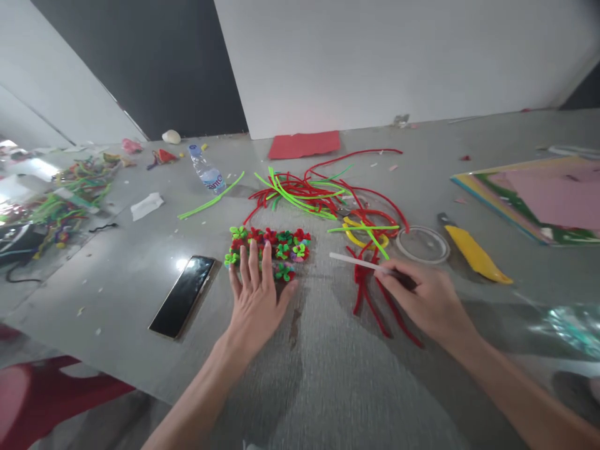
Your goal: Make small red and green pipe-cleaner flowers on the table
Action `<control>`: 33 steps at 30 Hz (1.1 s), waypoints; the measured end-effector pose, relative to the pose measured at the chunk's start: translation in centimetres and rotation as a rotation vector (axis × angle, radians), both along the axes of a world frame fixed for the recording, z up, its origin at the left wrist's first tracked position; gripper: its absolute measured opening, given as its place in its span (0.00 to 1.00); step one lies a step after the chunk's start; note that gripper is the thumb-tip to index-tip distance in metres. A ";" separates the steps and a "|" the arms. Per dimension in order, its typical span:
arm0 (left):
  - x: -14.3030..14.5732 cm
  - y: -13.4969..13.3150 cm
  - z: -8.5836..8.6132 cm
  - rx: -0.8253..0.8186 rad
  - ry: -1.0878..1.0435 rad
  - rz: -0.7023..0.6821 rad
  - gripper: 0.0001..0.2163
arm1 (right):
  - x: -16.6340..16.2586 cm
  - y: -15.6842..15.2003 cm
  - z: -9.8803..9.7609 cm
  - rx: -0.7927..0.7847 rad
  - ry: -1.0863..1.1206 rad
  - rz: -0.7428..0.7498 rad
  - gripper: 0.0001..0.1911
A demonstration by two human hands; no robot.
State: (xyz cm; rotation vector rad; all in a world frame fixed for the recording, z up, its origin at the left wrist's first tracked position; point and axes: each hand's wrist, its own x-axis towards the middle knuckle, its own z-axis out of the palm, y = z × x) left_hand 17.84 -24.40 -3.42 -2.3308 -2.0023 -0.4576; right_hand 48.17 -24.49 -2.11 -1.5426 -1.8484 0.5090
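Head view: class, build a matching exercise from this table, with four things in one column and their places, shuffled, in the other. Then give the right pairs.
Things:
1 phone
2 bottle
3 red sheet
4 white stick

Places:
A held in the right hand
B flat on the table by the white wall
C just left of the left hand
D on its side near a green pipe cleaner

Pairs: 1-C, 2-D, 3-B, 4-A
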 end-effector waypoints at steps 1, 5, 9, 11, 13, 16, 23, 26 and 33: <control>0.0 0.3 0.3 0.013 0.014 0.006 0.37 | 0.0 0.0 0.0 0.000 0.003 0.001 0.11; 0.4 -0.5 1.3 0.076 0.018 -0.048 0.39 | -0.1 0.1 0.1 0.000 0.022 -0.008 0.11; 1.9 -3.2 1.4 -0.007 0.019 -0.222 0.42 | -0.2 0.1 0.5 -0.016 0.012 0.001 0.10; 2.4 -3.8 1.2 -0.057 0.010 -0.248 0.42 | -0.3 0.1 0.6 -0.017 0.008 0.001 0.11; 2.4 -3.7 1.0 -0.083 0.001 -0.257 0.41 | -0.3 0.1 0.7 -0.016 0.011 -0.003 0.11; 1.5 -3.1 1.2 -0.081 0.021 -0.262 0.39 | -0.3 0.0 0.8 -0.018 0.013 -0.003 0.11; -2.4 -5.3 2.3 -0.035 0.103 -0.212 0.43 | -0.3 0.1 0.7 -0.015 0.018 0.013 0.12; -3.2 -6.5 1.7 -0.127 0.144 -0.304 0.44 | -0.3 0.1 0.5 -0.012 0.014 0.005 0.12; -3.5 -5.3 1.1 -0.172 0.129 -0.240 0.40 | -0.3 0.1 0.4 0.003 0.000 0.003 0.11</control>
